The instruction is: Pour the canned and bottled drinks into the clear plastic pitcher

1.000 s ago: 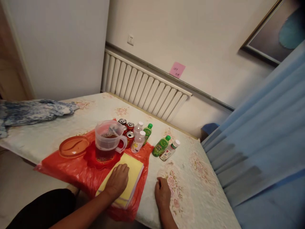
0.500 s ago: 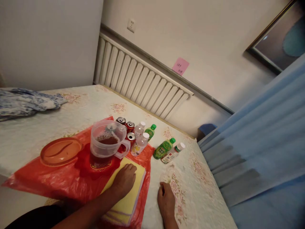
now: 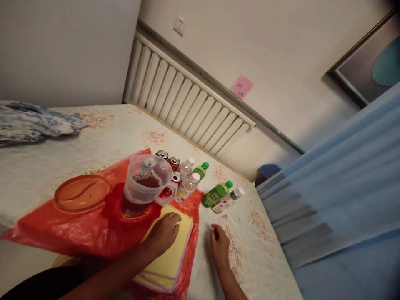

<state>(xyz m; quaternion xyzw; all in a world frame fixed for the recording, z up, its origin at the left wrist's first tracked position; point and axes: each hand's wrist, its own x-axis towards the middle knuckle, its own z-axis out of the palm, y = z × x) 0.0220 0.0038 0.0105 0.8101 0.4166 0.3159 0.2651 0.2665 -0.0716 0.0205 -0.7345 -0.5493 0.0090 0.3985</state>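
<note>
My left hand [image 3: 165, 234] rests on a stack of yellow cloths [image 3: 176, 258], its fingers curled and close together. To its right, my right hand [image 3: 220, 243] hovers just above the floral tablecloth, loosely curled with nothing visible in it. A clear plastic jug [image 3: 140, 194] partly filled with brown liquid stands beyond my left hand, its handle pointing right. Left of the jug lies a round lid [image 3: 80, 193], tinted orange. All of these except my right hand are over a red plastic bag [image 3: 62, 233] spread on the table.
Behind the jug stand several drink cans [image 3: 173, 162] and bottles, including a clear white-capped bottle [image 3: 186, 187]. A green-capped bottle [image 3: 216, 194] and a white-capped bottle [image 3: 229, 201] stand further right. A patterned cloth [image 3: 37, 125] lies far left. A radiator [image 3: 184, 100] and blue curtain [image 3: 337, 187] border the table.
My right hand has lifted slightly and moved forward from the tablecloth. My left hand stays on the yellow cloths. The camera view has shifted a little.
</note>
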